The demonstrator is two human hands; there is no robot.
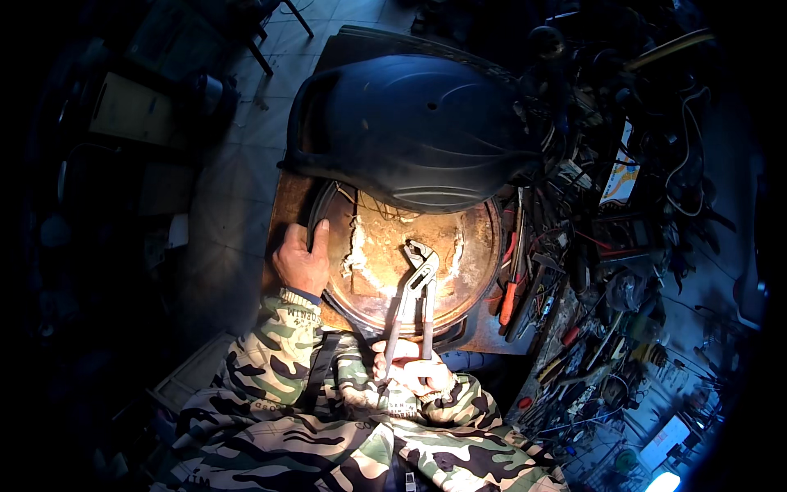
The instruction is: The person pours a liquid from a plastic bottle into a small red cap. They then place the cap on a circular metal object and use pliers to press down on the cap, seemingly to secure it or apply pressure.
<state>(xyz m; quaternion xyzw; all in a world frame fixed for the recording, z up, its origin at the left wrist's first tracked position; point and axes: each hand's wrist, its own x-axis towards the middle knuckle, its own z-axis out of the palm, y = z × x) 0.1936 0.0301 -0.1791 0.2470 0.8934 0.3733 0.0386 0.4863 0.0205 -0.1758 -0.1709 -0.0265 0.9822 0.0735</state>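
A round, rust-brown metal pan (385, 303) with a dark rim lies on the bench under a bright patch of light. Ragged whitish residue marks its inner face. My left hand (300, 261) is closed around the pan's left rim, thumb on top and the other fingers partly hidden. At the near side my right hand (416, 374) grips the handles of slip-joint pliers (420, 283). Their head points away from me over the middle of the pan, with the jaws slightly apart. A large, dark, moulded shell (418, 123) overlaps the pan's far edge.
Right of the pan lie a red-handled screwdriver (509, 299) and several other hand tools. Beyond them a heap of tools, cables and parts fills the right side, with a white and orange box (620, 176) among it. Tiled floor (246, 156) shows at the left.
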